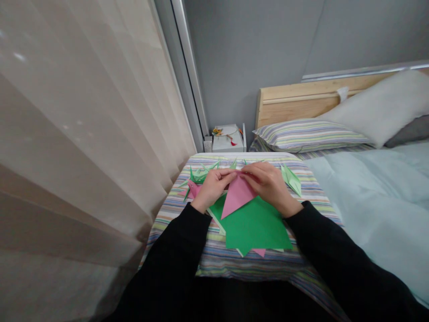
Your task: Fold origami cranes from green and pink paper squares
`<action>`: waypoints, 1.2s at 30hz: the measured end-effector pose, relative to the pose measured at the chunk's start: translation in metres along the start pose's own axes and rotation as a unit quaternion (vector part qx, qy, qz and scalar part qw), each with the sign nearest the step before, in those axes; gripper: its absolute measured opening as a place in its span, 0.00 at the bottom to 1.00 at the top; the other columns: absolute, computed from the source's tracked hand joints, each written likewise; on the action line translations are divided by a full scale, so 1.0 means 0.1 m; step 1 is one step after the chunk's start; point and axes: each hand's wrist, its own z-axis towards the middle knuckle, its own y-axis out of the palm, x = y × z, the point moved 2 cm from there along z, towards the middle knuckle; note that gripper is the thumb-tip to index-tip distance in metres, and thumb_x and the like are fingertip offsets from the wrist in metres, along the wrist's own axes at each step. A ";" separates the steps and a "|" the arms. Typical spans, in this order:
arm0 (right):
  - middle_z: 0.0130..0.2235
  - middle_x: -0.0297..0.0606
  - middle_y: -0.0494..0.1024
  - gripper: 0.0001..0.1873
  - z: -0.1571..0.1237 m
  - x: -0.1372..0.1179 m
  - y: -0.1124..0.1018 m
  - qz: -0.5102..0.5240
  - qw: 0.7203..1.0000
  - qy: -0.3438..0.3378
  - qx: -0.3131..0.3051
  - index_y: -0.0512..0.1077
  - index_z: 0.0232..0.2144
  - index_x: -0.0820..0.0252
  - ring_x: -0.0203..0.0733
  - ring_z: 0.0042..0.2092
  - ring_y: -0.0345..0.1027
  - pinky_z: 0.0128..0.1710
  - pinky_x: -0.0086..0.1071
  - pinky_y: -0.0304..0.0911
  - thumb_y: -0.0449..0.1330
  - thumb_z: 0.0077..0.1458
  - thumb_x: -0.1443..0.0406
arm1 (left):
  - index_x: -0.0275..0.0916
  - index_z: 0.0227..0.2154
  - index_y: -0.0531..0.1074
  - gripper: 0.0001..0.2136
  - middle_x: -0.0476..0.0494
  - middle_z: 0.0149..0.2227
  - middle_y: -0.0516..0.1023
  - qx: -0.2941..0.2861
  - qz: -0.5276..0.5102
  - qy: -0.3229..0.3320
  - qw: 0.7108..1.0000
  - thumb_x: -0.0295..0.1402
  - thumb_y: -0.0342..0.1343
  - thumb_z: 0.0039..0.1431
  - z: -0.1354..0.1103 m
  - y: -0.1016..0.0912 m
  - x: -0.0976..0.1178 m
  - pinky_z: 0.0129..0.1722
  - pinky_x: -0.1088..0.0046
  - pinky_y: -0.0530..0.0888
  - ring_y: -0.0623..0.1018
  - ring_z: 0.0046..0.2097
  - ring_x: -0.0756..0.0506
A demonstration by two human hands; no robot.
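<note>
Pink paper (pixel 238 196) mid-frame, over green sheet (pixel 257 227); left hand (pixel 213 185), right hand (pixel 270 184): fingers pinching its top. Step seems folding; next move likely calls for aligned edges, firm crease.

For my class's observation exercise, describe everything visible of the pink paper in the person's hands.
The pink paper looks thin, smooth and plain. Its visible part is a straight-edged triangle, apparently folded, a sharp corner pointing to the picture's lower left. The left hand and right hand pinch its upper end, partly hiding it. It overlaps the green paper in view; whether they touch is unclear.
</note>
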 end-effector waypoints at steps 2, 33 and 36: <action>0.41 0.45 0.86 0.10 -0.01 -0.01 -0.01 0.017 1.000 0.008 0.024 0.81 0.41 0.56 0.48 0.41 0.78 0.43 0.40 0.69 0.58 0.67 0.63 | 0.36 0.33 0.82 0.17 0.47 0.26 0.79 -0.003 -0.050 -0.021 0.999 0.46 0.71 0.49 -0.01 0.01 0.01 0.28 0.75 0.68 0.73 0.26 0.51; 0.42 0.41 0.82 0.03 0.06 -0.15 -0.07 0.272 0.957 0.092 0.039 0.74 0.34 0.56 0.45 0.44 0.76 0.36 0.35 0.70 0.63 0.61 0.67 | 0.32 0.30 0.82 0.15 0.44 0.25 0.80 -0.024 -0.145 -0.056 0.988 0.39 0.74 0.45 -0.06 0.04 0.11 0.29 0.76 0.68 0.74 0.26 0.51; 0.41 0.41 0.81 0.05 0.06 -0.14 -0.04 0.304 0.942 0.145 -0.006 0.72 0.31 0.57 0.44 0.43 0.75 0.34 0.33 0.67 0.64 0.60 0.65 | 0.32 0.31 0.84 0.16 0.44 0.25 0.80 -0.013 -0.108 -0.034 0.994 0.40 0.75 0.44 -0.06 0.05 0.11 0.31 0.75 0.68 0.74 0.27 0.50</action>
